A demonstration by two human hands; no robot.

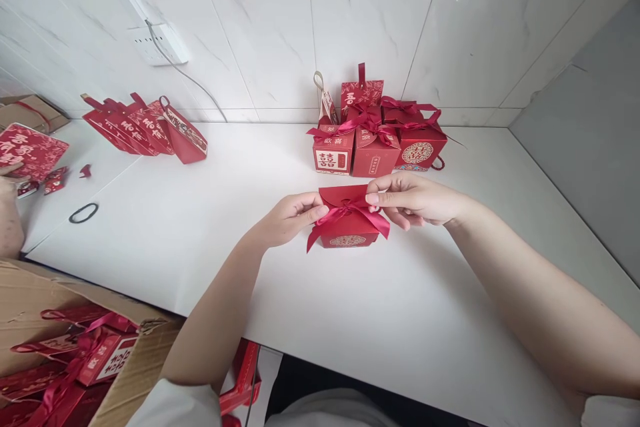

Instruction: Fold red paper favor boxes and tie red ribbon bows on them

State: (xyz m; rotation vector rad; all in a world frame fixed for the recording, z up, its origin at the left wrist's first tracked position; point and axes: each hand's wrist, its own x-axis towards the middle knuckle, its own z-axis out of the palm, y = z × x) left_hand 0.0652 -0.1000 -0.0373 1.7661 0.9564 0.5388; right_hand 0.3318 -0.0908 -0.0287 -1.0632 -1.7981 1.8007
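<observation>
A small red gift box (349, 240) with a gold round emblem stands on the white table in front of me. Its flap is tied with a dark pink ribbon bow (346, 211), tails hanging down on both sides. My left hand (291, 219) pinches the bow's left loop between thumb and fingers, at the box's left edge. On the other side, my right hand (417, 200) has thumb and forefinger closed on the right loop, its lower fingers loosely curled. The exact grip under the fingertips is partly hidden.
Behind stand several finished-looking red gift boxes (377, 159) against the tiled wall. Red packets (135, 128) lean at the left, near a black hair tie (83, 213). Another person's hand (9, 197) holds a red packet. A cardboard carton (150, 347) with red boxes stands lower left.
</observation>
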